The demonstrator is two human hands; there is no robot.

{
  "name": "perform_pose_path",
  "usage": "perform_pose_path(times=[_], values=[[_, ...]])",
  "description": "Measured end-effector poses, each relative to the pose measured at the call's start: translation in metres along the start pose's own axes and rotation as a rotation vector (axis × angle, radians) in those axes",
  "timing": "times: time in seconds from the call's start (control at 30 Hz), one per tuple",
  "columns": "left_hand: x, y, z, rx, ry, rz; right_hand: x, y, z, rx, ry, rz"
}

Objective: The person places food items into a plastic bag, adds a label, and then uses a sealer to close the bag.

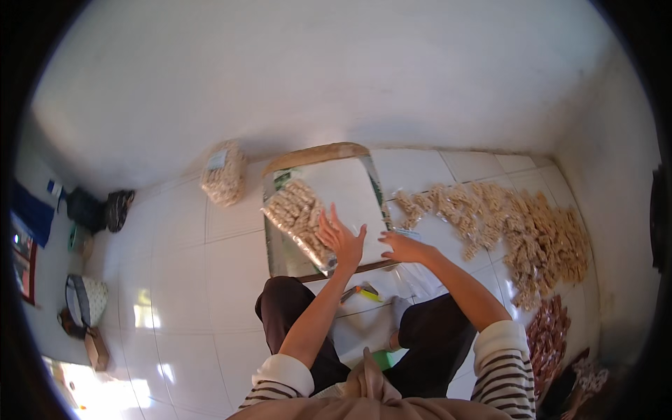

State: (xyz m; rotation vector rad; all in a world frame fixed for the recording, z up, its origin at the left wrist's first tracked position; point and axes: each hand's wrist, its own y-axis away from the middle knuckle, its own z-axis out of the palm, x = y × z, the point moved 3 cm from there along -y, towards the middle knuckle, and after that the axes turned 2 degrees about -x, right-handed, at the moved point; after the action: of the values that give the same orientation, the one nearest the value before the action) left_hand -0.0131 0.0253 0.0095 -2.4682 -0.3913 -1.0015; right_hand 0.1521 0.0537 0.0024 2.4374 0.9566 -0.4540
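Note:
A clear plastic bag packed with pale beige pieces (pixel 294 210) lies slantwise on the left part of a low table (pixel 350 183). My left hand (pixel 341 239) is at the bag's right edge, fingers spread and thumb apart; it looks to be resting against the bag or just over it. At the table's near right corner is my right hand (pixel 407 248), its fingers apart and pointing left, with nothing visible in them. Clear plastic sheets or bags (pixel 414 280) lie just below that hand, beside my leg.
Many small packs of beige pieces (pixel 490 217) spread across the floor at right, with reddish-brown packs (pixel 549 332) nearer me. Another filled bag (pixel 224 173) stands left of the table by the wall (pixel 336 77). A yellow and orange object (pixel 369 294) lies between my legs.

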Motion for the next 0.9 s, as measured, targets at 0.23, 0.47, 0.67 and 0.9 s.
perform_pose_path(times=[0.23,0.47,0.67,0.9], values=[[0.101,0.009,0.085,-0.323,0.257,0.344,0.103,0.102,-0.041,0.586,-0.371,0.295],[0.079,-0.003,0.225,-0.624,0.135,0.392,0.230,0.078,0.052,0.820,-0.644,0.533],[0.032,-0.034,0.327,-0.859,-0.255,0.559,0.285,0.000,0.124,0.903,-0.982,0.789],[0.001,-0.049,0.383,-0.705,-0.615,0.826,0.279,-0.066,0.127,1.021,-0.773,0.998]])
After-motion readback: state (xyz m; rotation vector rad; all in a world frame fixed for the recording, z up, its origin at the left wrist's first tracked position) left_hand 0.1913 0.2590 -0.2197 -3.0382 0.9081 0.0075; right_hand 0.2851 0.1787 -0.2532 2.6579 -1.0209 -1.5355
